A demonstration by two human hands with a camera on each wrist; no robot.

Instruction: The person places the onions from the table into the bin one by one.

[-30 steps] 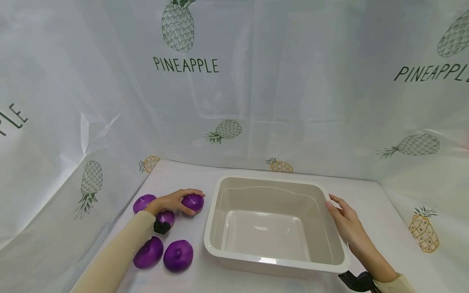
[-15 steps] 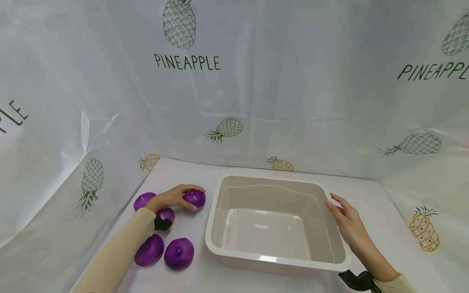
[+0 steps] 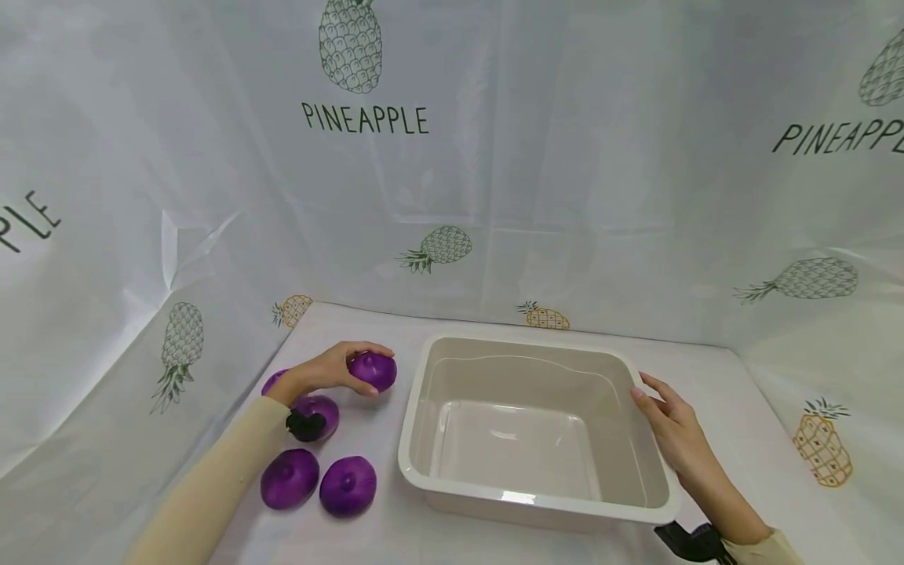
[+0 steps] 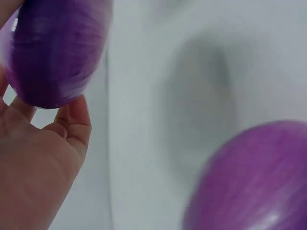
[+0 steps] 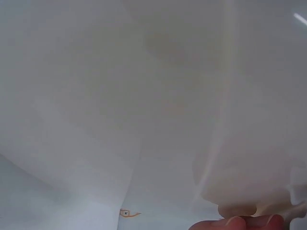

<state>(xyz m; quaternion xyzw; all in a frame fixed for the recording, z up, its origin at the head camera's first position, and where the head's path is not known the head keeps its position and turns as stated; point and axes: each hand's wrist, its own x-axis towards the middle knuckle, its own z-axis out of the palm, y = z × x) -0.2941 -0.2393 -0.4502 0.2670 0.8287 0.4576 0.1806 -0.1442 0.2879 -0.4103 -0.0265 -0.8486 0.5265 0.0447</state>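
Observation:
My left hand (image 3: pixel 326 372) grips a purple onion (image 3: pixel 376 372) at the back left, thumb on the near side and fingers over the far side. The left wrist view shows this onion (image 4: pixel 60 52) above the white surface, with a blurred shadow beneath. Another onion (image 3: pixel 326 410) lies under the left wrist, and a further onion (image 3: pixel 271 382) is mostly hidden behind that hand. Two more onions (image 3: pixel 290 479) lie nearer the front. My right hand (image 3: pixel 679 435) holds the right rim of a beige plastic basin (image 3: pixel 408 428); its fingertips (image 5: pixel 235 223) show low in the right wrist view.
The basin stands on a white-covered table (image 3: pixel 395 541), to the right of the onions, with nothing in it. A pale curtain (image 3: pixel 565 196) printed with pineapples rises behind the table and along both sides.
My left hand has raised the onion off the table, exposing more of the onion under the wrist. The right hand and the basin stay in place.

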